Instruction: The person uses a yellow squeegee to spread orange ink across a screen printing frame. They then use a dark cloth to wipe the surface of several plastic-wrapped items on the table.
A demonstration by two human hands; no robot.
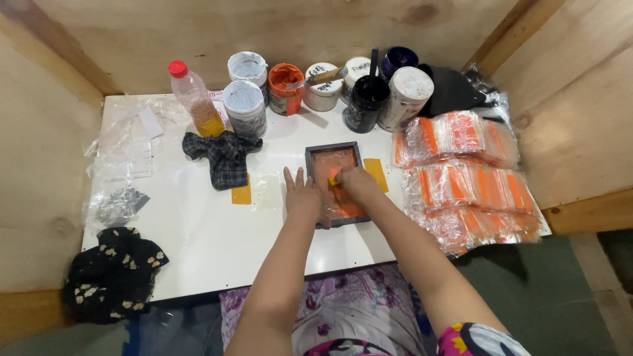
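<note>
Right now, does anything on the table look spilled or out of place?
Nothing is spilled. One oddity: a spatula lies balanced across the open orange paint jar and a neighbouring white-lidded jar. Orange ink stays inside the small printing screen.

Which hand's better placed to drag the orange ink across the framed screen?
Likely right: right hand already grips a small yellow tool on the framed screen; left hand lies flat on its left edge.

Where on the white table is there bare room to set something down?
The widest bare patch lies on the white table, between the checked cloth, the black floral cloth and the left hand. A narrower strip runs along the near edge below the screen frame. The jars at the back and the orange packets at right crowd the rest.
</note>
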